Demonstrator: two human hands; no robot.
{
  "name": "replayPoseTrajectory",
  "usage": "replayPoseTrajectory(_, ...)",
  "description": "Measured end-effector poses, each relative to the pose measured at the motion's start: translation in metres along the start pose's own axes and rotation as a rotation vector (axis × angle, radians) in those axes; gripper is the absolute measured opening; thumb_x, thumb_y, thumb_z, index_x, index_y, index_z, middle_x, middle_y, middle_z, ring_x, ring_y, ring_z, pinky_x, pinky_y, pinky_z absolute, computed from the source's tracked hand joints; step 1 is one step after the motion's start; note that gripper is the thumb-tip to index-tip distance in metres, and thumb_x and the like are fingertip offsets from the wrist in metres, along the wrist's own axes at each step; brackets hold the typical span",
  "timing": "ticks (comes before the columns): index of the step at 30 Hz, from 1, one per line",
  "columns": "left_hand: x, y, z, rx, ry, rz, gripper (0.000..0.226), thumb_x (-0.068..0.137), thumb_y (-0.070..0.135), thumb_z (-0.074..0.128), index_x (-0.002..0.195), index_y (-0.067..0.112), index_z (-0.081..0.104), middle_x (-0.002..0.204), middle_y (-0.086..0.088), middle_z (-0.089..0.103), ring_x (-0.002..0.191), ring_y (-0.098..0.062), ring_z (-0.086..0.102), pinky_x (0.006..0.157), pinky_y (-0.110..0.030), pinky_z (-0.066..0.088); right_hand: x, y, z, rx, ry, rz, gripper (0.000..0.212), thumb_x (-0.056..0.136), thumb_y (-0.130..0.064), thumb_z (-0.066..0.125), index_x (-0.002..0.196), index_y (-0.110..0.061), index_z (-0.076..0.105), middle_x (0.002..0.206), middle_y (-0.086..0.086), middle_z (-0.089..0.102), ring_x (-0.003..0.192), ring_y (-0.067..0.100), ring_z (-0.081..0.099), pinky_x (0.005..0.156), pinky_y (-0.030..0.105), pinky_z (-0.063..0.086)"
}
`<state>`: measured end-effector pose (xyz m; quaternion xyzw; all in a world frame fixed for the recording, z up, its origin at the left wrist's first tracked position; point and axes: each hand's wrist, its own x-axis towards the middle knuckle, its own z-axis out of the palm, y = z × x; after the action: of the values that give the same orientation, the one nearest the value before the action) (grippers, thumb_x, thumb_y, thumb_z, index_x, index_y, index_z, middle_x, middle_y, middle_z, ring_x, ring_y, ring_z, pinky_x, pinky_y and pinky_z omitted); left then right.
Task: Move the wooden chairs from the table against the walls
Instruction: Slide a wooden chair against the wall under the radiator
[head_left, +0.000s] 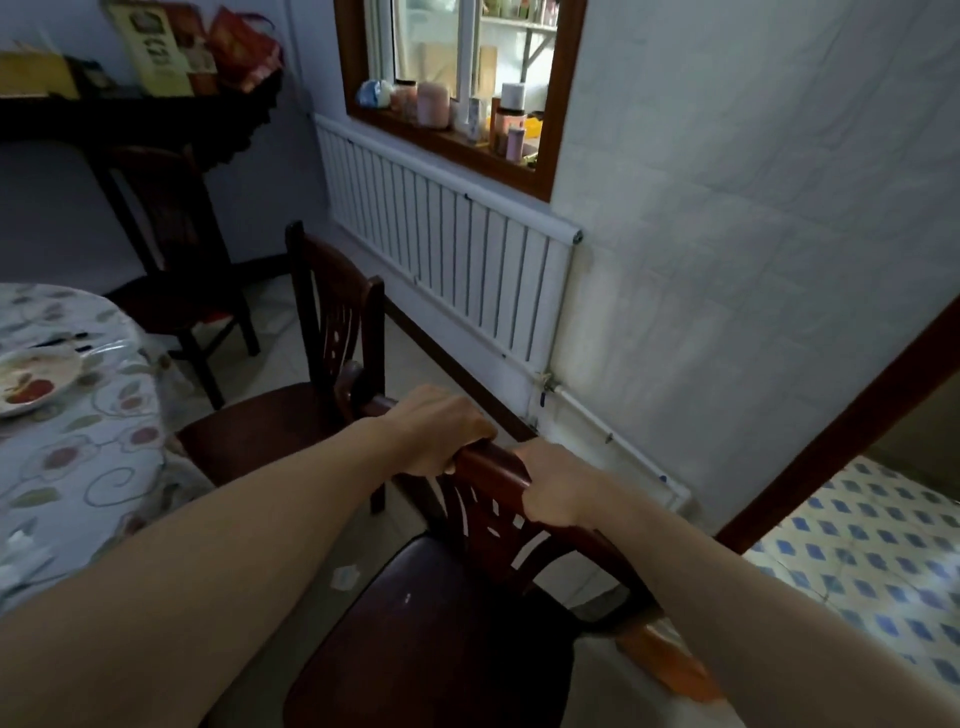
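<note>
Gripping the curved top rail of the nearest wooden chair (467, 613), both hands are closed on it: the left hand (434, 434) with fingers (470, 428) curled over the far side, the right hand (558, 483) wrapped round the rail just beside it. The fingertips are hidden behind the wood. This chair stands close to the wall, below the radiator (452, 249), its legs cut off from view. A second chair (311, 374) stands just ahead, seat towards the counter (78, 457), which is cropped at the left edge. A third chair (171, 260) sits in deep shadow under a dark shelf (130, 114), detail hard to make out
</note>
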<state>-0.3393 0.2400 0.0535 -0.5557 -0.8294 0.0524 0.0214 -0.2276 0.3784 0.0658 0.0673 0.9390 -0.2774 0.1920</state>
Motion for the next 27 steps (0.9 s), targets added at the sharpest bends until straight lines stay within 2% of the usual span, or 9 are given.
replayPoseTrajectory(4, 0.057, -0.006, -0.008, 0.020, 0.001, 0.018, 0.029, 0.073, 0.026, 0.069, 0.099, 0.030, 0.056, 0.088, 0.004, 0.062, 0.079, -0.019, 0.059, 0.062, -0.030, 0.037, 0.021, 0.031, -0.039, -0.024, 0.045, 0.008, 0.033, 0.082, -0.004, 0.053, 0.114, -0.012, 0.057, 0.102, 0.012, 0.064, 0.091, 0.027, 0.063, 0.076, 0.035, 0.052)
replayPoseTrajectory(7, 0.104, -0.017, -0.014, 0.053, 0.031, 0.058, 0.032, 0.075, 0.027, 0.068, 0.105, 0.028, 0.058, 0.093, 0.002, 0.064, 0.084, -0.021, 0.061, 0.064, -0.031, 0.036, 0.044, 0.054, -0.070, -0.020, 0.077, 0.026, 0.033, 0.082, -0.003, 0.052, 0.113, -0.012, 0.057, 0.103, 0.010, 0.063, 0.090, 0.024, 0.061, 0.074, 0.032, 0.050)
replayPoseTrajectory(10, 0.147, -0.029, -0.015, 0.075, 0.064, 0.127, 0.033, 0.075, 0.028, 0.068, 0.106, 0.024, 0.058, 0.093, 0.000, 0.064, 0.084, -0.023, 0.061, 0.064, -0.031, 0.033, 0.067, 0.076, -0.099, -0.037, 0.077, 0.067, 0.036, 0.082, 0.000, 0.052, 0.116, -0.014, 0.056, 0.108, 0.010, 0.062, 0.096, 0.025, 0.061, 0.081, 0.034, 0.052)
replayPoseTrajectory(14, 0.219, -0.056, -0.008, 0.091, 0.064, 0.215, 0.035, 0.075, 0.032, 0.066, 0.108, 0.025, 0.057, 0.096, -0.001, 0.066, 0.086, -0.027, 0.063, 0.068, -0.034, 0.041, 0.103, 0.106, -0.139, -0.060, 0.084, 0.141, 0.044, 0.083, 0.001, 0.051, 0.123, -0.017, 0.052, 0.118, 0.008, 0.057, 0.107, 0.026, 0.056, 0.085, 0.031, 0.045)
replayPoseTrajectory(19, 0.290, -0.079, -0.001, 0.064, 0.086, 0.325, 0.027, 0.074, 0.030, 0.066, 0.100, 0.024, 0.057, 0.086, -0.002, 0.064, 0.076, -0.025, 0.063, 0.061, -0.031, 0.037, 0.139, 0.134, -0.177, -0.067, 0.101, 0.200, 0.043, 0.081, 0.004, 0.051, 0.120, -0.014, 0.053, 0.118, 0.009, 0.058, 0.105, 0.025, 0.055, 0.086, 0.032, 0.045)
replayPoseTrajectory(22, 0.325, -0.090, 0.004, 0.067, 0.081, 0.353, 0.028, 0.075, 0.031, 0.065, 0.100, 0.024, 0.057, 0.088, -0.002, 0.065, 0.077, -0.025, 0.063, 0.059, -0.031, 0.033, 0.160, 0.152, -0.193, -0.047, 0.104, 0.218, 0.043, 0.081, 0.005, 0.051, 0.120, -0.014, 0.052, 0.119, 0.010, 0.057, 0.106, 0.025, 0.055, 0.088, 0.034, 0.046)
replayPoseTrajectory(27, 0.386, -0.105, 0.016, 0.062, 0.006, 0.371, 0.024, 0.077, 0.028, 0.063, 0.100, 0.023, 0.057, 0.089, -0.002, 0.065, 0.079, -0.026, 0.063, 0.058, -0.032, 0.031, 0.201, 0.191, -0.216, -0.022, 0.099, 0.232, 0.041, 0.082, 0.003, 0.053, 0.120, -0.013, 0.052, 0.118, 0.011, 0.057, 0.104, 0.025, 0.055, 0.082, 0.029, 0.044)
